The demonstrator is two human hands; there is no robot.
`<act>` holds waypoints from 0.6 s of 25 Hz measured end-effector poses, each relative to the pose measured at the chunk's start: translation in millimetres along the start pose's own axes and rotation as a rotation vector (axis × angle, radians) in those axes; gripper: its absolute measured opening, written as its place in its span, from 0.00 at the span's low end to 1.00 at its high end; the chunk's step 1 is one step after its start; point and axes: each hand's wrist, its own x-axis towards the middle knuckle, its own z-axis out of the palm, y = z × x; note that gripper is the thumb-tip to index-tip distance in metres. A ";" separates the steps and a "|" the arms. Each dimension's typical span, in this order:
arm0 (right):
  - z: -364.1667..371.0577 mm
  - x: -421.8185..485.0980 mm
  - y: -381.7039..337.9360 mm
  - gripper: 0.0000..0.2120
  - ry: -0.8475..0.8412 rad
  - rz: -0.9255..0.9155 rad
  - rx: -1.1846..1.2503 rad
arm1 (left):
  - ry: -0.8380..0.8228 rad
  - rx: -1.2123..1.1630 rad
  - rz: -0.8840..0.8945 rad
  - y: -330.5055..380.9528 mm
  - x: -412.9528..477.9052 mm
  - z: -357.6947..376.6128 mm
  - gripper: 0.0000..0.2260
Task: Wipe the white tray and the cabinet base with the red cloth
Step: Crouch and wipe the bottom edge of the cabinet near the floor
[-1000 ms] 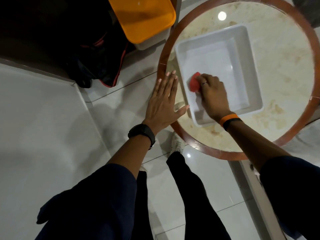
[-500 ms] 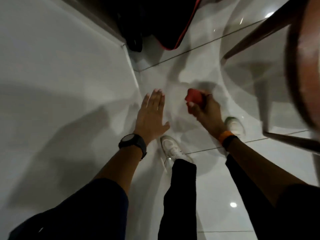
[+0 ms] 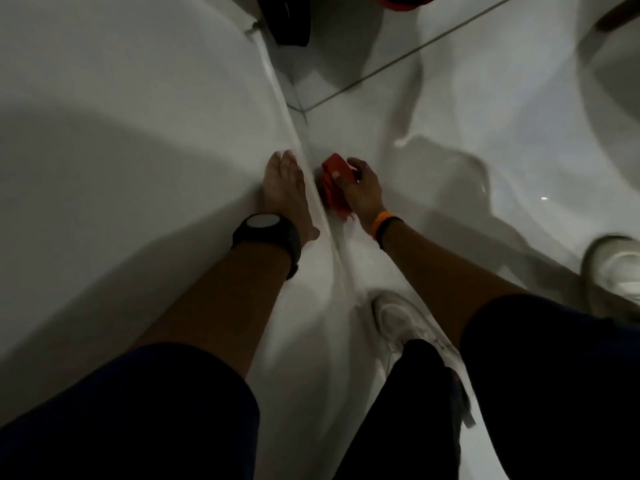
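The fingers of the right hand (image 3: 363, 192) are curled around the red cloth (image 3: 335, 184), with the thumb laid over its upper face, so the cloth is bunched and held firmly in the palm. The cloth sits low against the foot of the white cabinet (image 3: 121, 133), right where the cabinet's bottom edge (image 3: 311, 192) meets the glossy tiled floor (image 3: 450, 109); whether it actually presses on the surface cannot be told through the motion blur. A frayed end of the cloth trails out below the heel of the hand, toward the wrist.

The left hand (image 3: 285, 194) is flat and open, fingers straight and together, holding nothing; its palm lies against the white cabinet face just left of the bottom edge, beside the cloth but on the other side of that edge.

Outward from there, the right wrist carries an orange band (image 3: 381, 225) next to a dark one, and the left wrist a black watch (image 3: 265, 232) with a pale round face. Both forearms are bare up to dark sleeves (image 3: 138, 410).

Below the arms a white sneaker (image 3: 403, 318) stands on the floor near the cabinet's base, with a dark trouser leg above it, and a second white sneaker (image 3: 613, 268) shows at the right edge. At the top, a dark bag (image 3: 291, 26) with red trim lies on the floor. The white tray is out of view.
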 end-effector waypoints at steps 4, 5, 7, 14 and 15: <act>47.0 48.3 -35.3 0.23 -0.247 -0.027 -0.053 | -0.028 0.039 -0.048 -14.3 29.5 2.1 0.50; 54.1 56.8 -44.0 0.22 -0.252 -0.059 -0.049 | -0.030 0.039 -0.051 -15.7 34.1 1.4 0.50; 60.6 72.9 -61.8 0.25 -0.261 -0.069 -0.008 | -0.037 0.019 -0.063 -15.3 38.4 -1.5 0.51; 38.6 18.5 -2.5 0.26 -0.179 -0.063 -0.190 | -0.049 0.038 -0.048 -9.9 24.5 -9.2 0.48; 33.5 10.6 12.1 0.26 -0.194 -0.018 -0.204 | -0.050 0.047 -0.037 -8.4 22.6 -9.1 0.48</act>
